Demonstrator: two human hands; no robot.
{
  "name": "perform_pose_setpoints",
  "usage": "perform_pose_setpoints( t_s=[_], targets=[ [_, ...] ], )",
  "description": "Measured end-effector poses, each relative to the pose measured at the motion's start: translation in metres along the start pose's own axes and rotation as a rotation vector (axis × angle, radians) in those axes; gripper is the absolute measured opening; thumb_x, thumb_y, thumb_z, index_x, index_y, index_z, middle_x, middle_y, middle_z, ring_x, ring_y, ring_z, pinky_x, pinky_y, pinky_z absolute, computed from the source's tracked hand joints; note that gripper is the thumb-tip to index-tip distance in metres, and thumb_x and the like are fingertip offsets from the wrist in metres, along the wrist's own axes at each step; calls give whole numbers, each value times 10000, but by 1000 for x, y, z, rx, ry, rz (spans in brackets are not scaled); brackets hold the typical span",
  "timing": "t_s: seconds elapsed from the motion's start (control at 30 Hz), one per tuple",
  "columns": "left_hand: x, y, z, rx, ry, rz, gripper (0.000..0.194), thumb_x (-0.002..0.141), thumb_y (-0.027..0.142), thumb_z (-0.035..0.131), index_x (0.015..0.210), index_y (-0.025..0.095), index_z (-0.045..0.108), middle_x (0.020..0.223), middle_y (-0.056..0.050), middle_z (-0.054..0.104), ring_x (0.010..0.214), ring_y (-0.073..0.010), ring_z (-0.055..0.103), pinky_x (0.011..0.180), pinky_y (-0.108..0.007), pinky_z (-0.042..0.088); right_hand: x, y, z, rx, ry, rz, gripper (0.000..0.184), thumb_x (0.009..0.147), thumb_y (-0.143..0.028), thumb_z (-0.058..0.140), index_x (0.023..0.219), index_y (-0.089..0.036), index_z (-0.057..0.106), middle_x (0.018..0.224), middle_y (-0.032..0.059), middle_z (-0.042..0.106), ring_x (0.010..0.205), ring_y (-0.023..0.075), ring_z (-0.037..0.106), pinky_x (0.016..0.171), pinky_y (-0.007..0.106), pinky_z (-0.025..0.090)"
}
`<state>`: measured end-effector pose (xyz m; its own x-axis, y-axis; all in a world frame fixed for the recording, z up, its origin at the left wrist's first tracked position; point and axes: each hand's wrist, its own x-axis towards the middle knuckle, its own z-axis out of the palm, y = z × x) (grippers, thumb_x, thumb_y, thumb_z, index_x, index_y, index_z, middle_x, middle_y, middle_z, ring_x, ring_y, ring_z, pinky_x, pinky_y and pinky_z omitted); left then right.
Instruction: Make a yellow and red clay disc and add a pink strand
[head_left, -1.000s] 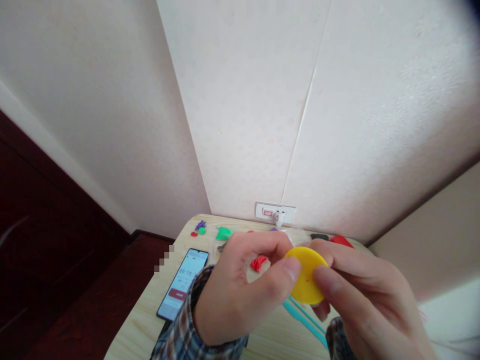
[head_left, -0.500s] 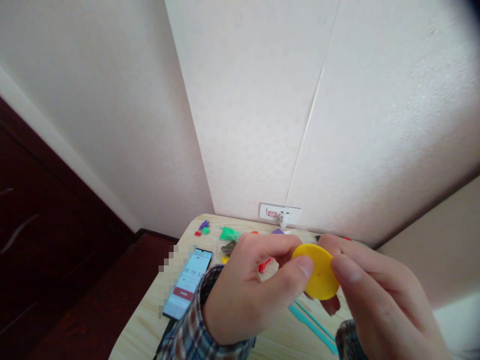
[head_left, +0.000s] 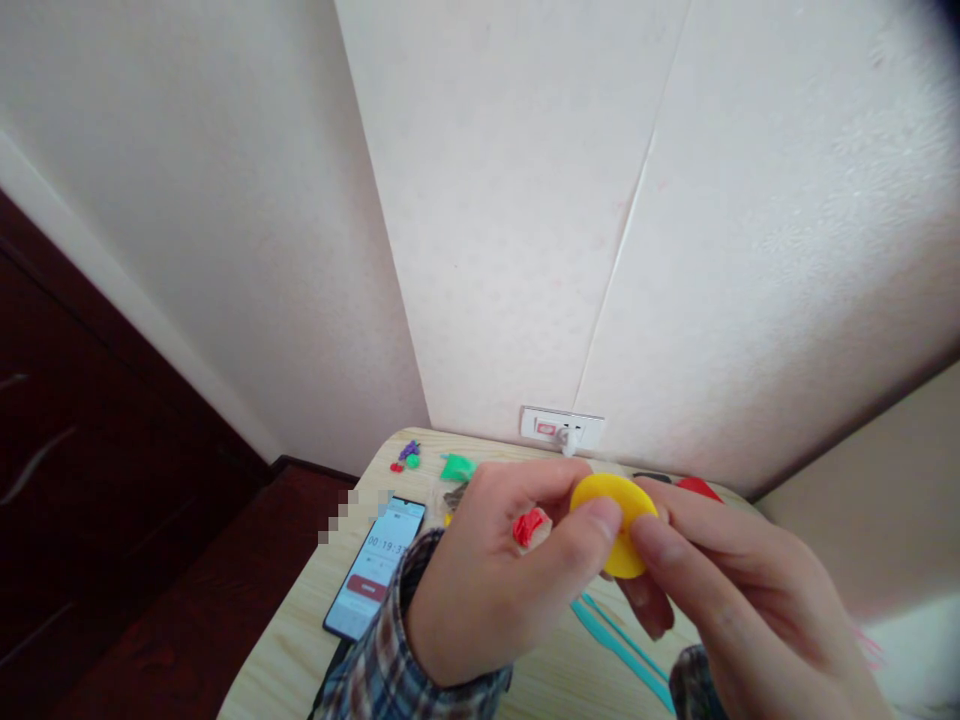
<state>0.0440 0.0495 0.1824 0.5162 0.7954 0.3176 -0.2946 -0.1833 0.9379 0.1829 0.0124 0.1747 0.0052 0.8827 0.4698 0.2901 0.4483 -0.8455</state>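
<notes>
Between my two hands, above the table, is a flat yellow disc that looks like modelling clay (head_left: pixel 628 555). My left hand (head_left: pixel 517 570) pinches its left side, thumb on the near face and fingers behind. The thumb and forefinger of my right hand (head_left: pixel 750 580) grip its right side. Through the gap in my left hand shows a crumpled red piece (head_left: pixel 531 528) on the table beyond. Below the disc, turquoise modelling tools (head_left: pixel 622 650) lie on the wooden table (head_left: pixel 555 690).
A phone (head_left: pixel 379 565) showing a running timer lies on the left of the table. Behind it are small purple, green and red clay pieces (head_left: pixel 409 452) and a green packet (head_left: pixel 457 467). A red item (head_left: pixel 699 488) lies at the back right. A wall socket (head_left: pixel 561 428) holds a white plug.
The disc and my right hand have moved a little to the left. My thumbs are now closer together on the disc's face, and the disc has tilted slightly.
</notes>
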Motion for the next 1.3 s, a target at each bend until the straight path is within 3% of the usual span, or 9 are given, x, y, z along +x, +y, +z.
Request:
perform_pose_setpoints(
  t_s=[0.13,0.33,0.63,0.87,1.3],
  targets=[
    [0,-1,0,0,-8,8,253,900,307,524,733,144,620,601,35,579,500,-31,416,456,-138,325,2,1,-1,-33,-16,12,329,884,-400,508,634,-218,620,506,-13,535,465,106,493,393,189,389],
    [2,4,1,-23,-62,5,260,918,276,494,754,168,664,543,56,477,499,-30,407,466,-134,318,0,-2,-2,-69,-18,2,375,900,-405,480,593,-213,578,489,-21,508,456,97,487,396,186,378],
    [3,6,1,96,-25,18,259,898,284,503,686,153,575,561,50,472,492,-49,388,488,-175,347,5,-13,1,-33,10,-23,444,918,-410,443,530,-197,485,493,-30,488,480,87,492,445,189,375],
    [1,8,2,160,-1,27,299,875,296,533,612,153,527,560,39,459,500,-62,397,500,-207,341,2,-7,-1,-30,10,14,300,894,-394,502,673,-221,608,565,-30,576,486,86,499,414,181,368],
    [3,7,1,74,-36,-22,283,882,319,514,657,147,535,528,44,429,456,-55,363,457,-206,303,0,-11,5,113,54,34,369,891,-373,506,570,-193,536,508,-31,503,475,84,433,434,193,346]
  ],
)
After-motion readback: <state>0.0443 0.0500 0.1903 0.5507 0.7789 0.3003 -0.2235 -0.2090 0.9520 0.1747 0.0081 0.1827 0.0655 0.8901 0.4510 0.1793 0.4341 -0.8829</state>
